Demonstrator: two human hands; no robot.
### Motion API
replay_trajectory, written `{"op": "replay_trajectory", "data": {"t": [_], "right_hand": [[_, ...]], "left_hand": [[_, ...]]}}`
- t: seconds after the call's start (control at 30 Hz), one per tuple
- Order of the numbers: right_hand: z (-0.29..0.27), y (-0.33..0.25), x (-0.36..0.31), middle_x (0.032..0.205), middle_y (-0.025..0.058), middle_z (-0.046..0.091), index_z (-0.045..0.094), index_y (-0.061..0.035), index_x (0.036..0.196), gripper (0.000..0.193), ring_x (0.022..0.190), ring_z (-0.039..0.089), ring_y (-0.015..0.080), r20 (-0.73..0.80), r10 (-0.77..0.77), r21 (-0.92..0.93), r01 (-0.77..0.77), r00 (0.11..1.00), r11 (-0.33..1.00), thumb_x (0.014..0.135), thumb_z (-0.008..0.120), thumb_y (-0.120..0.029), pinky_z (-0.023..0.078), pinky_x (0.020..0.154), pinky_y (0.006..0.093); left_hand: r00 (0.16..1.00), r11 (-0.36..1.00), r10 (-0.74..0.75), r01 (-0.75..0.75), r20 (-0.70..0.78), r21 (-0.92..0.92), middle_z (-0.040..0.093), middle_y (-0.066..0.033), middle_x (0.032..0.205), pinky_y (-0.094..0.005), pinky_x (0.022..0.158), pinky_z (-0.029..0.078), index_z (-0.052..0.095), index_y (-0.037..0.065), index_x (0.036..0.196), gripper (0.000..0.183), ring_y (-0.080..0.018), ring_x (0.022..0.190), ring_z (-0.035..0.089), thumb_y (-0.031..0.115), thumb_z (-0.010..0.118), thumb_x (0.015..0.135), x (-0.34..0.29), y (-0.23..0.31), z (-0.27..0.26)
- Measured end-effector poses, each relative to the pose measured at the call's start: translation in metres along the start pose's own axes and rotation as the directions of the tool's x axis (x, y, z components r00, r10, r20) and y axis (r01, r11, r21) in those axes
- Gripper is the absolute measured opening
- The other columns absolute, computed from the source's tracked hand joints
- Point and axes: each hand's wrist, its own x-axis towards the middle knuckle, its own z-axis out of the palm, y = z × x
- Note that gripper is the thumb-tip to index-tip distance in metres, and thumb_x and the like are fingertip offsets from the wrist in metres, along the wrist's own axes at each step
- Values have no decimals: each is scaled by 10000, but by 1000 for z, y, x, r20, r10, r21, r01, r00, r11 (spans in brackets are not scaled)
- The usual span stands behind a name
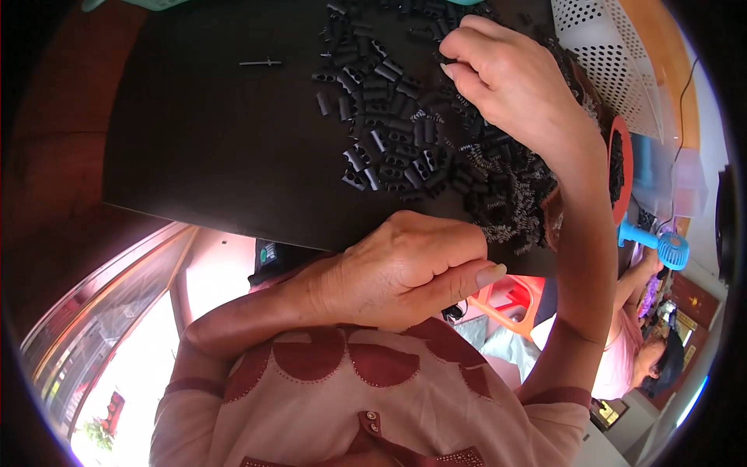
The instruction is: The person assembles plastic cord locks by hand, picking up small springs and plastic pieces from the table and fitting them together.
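Note:
My left hand (412, 268) is closed near the table's front edge, its thumb laid along the curled fingers. What it holds, if anything, is hidden. Farther out on the right, my right hand (510, 82) reaches over the heap with thumb and fingers pinched together, and I cannot make out anything between them. Left of it lie many small black plastic barrel pieces (389, 124) with holes through them, like cord-lock parts. Nearer to me, small coiled metal springs (506, 194) are heaped with dark pieces.
A thin grey pin-like rod (261, 63) lies alone on the dark table (210, 140). White perforated basket (603, 58), red-rimmed bowl (620, 171) and small blue fan (661, 247) stand at the right. Beyond the fan sits another person (622, 350). An orange stool (513, 300) is below the table.

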Motion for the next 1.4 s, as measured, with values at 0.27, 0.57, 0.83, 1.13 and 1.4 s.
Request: {"op": "replay_trajectory", "data": {"t": [0.27,0.57,0.83,1.13,1.4], "right_hand": [[-29,-46,-51,734,-35,472,586,-2,883,125,605,396,25,-84,376,634,-241,923,735,800,642,72,312,536,178],[-25,-94,-105,780,109,573,620,54,949,235,606,533,159,-343,214,546,9,914,837,723,685,67,416,512,250],[-21,-118,-121,710,95,544,632,37,934,236,512,536,188,-422,272,573,23,865,819,714,714,20,420,444,280],[-32,-82,-106,815,56,585,649,30,991,189,630,488,96,-289,384,624,-132,877,770,819,590,82,373,547,213],[-4,-17,-49,857,116,547,592,-7,945,123,736,569,306,-67,66,156,-55,996,986,823,581,11,453,635,365]], "left_hand": [[945,905,-311,263,-98,-335,554,-29,764,-228,561,439,544,8,956,227,-94,610,516,215,464,1002,-10,12,2],[897,771,-439,352,-42,-531,586,-87,864,-276,612,507,521,-25,1114,380,-117,675,535,326,418,1013,-10,16,16],[909,760,-399,253,-122,-598,572,-23,783,-190,538,437,560,9,983,253,-55,609,507,247,473,1003,-24,14,34],[913,659,-403,238,-68,-713,516,-121,830,-267,520,422,482,35,915,232,-138,634,452,257,467,981,-19,17,16],[900,682,-426,256,-89,-685,532,-136,833,-272,518,434,486,13,900,202,-155,570,461,203,479,966,-15,9,9]]}}
